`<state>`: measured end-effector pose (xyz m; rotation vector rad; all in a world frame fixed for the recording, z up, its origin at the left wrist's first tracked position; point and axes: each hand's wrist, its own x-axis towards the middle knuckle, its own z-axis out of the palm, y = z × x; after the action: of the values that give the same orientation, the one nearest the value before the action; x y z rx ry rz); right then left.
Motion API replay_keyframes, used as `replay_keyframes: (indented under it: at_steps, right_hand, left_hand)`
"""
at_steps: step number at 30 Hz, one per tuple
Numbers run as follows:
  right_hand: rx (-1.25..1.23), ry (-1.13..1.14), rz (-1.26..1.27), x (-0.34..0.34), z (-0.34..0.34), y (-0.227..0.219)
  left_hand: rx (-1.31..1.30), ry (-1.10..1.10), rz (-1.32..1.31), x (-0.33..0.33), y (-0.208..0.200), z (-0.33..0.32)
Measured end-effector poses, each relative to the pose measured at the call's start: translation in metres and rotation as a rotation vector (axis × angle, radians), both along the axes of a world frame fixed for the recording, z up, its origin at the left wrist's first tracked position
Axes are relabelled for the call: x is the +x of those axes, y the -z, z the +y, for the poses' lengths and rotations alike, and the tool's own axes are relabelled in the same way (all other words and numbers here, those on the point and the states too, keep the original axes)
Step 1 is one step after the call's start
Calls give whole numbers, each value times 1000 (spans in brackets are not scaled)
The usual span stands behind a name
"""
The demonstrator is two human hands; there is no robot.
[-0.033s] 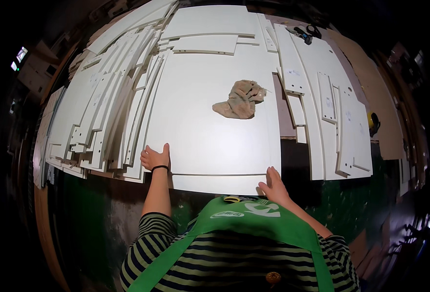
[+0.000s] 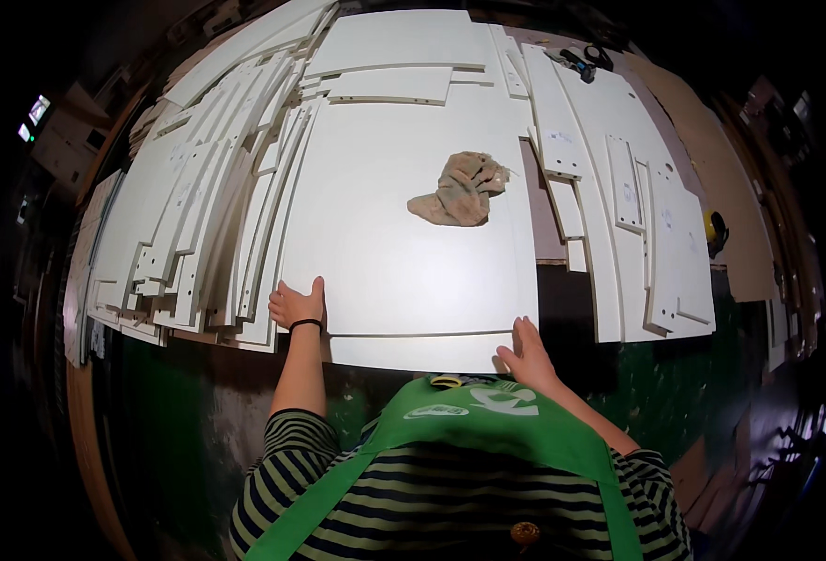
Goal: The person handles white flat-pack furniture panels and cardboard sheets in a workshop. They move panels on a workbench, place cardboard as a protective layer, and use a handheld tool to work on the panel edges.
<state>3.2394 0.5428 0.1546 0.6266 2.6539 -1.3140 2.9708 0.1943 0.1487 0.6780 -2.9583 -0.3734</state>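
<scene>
A large white panel lies flat before me, with a narrow strip along its near end set off by a dark line. My left hand, a black band at its wrist, grips the panel's left edge near the front, thumb toward the top face and fingers bent outward. At the near right corner, my right hand holds the other edge, its thumb over the surface and its fingers along the side. The undersides of both grips are hidden. A crumpled brown cloth rests on the panel, beyond both hands.
Stacked white boards with drilled holes crowd the left side. More white boards lie to the right, past a dark gap. A dark hand tool sits at the far right, and a smaller panel lies at the back.
</scene>
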Motion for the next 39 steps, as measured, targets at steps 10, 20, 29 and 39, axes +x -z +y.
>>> replay_keyframes:
  at_steps: [10,20,29,39]
  right_hand:
    - [128,163,32,44,46,-2]
    - [-19,282,46,77,44,64]
    - [-578,343,33,62,45,64]
    - [-580,385,23,42,36,55]
  left_hand:
    - [99,101,-22,71,16,3]
    - [726,335,-28,54,38,-62]
    - [1102,181,-279,53,99,-112]
    - [1224,201,-372,23,96,-115]
